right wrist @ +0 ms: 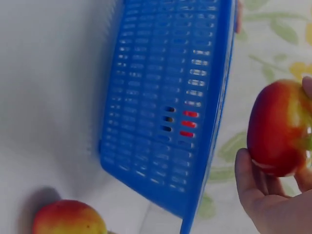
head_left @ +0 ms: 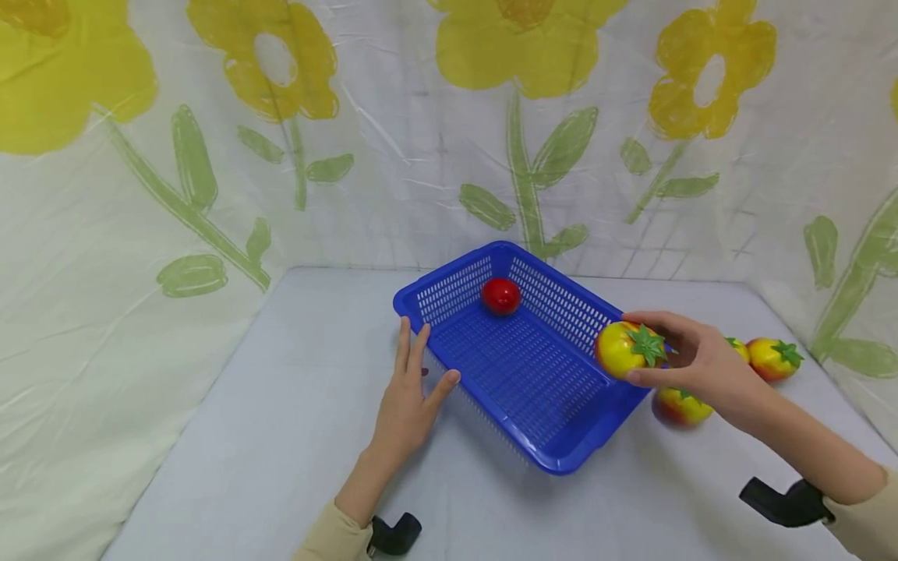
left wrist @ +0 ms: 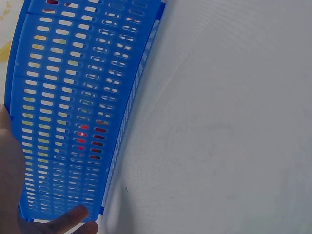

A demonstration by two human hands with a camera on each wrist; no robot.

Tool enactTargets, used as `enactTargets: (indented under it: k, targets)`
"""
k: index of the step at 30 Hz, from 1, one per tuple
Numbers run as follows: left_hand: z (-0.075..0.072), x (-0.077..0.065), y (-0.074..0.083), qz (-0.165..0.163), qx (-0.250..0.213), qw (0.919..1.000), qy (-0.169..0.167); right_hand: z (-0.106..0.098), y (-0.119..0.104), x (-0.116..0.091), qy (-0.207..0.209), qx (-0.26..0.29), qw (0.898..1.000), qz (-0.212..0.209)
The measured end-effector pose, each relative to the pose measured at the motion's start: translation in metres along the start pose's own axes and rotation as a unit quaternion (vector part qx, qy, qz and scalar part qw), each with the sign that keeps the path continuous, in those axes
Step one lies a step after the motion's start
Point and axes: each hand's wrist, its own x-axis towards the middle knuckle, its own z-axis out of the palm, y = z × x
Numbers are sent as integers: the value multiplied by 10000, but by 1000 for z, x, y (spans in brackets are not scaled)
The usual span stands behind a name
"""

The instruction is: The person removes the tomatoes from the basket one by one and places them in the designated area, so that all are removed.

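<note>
My right hand (head_left: 701,362) grips a red-and-yellow toy fruit (head_left: 623,351) with a green star-shaped leaf cap, over the right end of a blue plastic basket (head_left: 519,428). Thumb and fingers lie on opposite sides of the fruit, which shows its red underside (right wrist: 273,129) in the right wrist view. Spread wide, the fingers of my left hand (head_left: 407,405) are at the basket's left rim, and the palm holds nothing. Inside the basket, near its far corner, lies a shiny red round fruit (head_left: 501,296). Its red shows through the slots in both wrist views.
Right of the basket, on the white table (head_left: 281,436), sit more red-and-yellow toy fruits: one close by (head_left: 680,409), one farther right (head_left: 770,360), and one partly hidden behind my right hand. A flower-printed curtain (head_left: 393,156) hangs behind the table.
</note>
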Motion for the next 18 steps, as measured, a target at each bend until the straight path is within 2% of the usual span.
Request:
enactTargets:
  k: [4, 12, 18]
  targets:
    - [1, 0, 0, 16, 54, 10000, 19, -1, 5, -8, 93, 120, 9999, -63]
    - [-1, 0, -1, -9, 6, 10000, 21, -9, 20, -23, 530, -334, 9980, -7]
    - [1, 1, -2, 70, -15, 10000, 18, -16, 37, -39, 934, -314, 9951, 58]
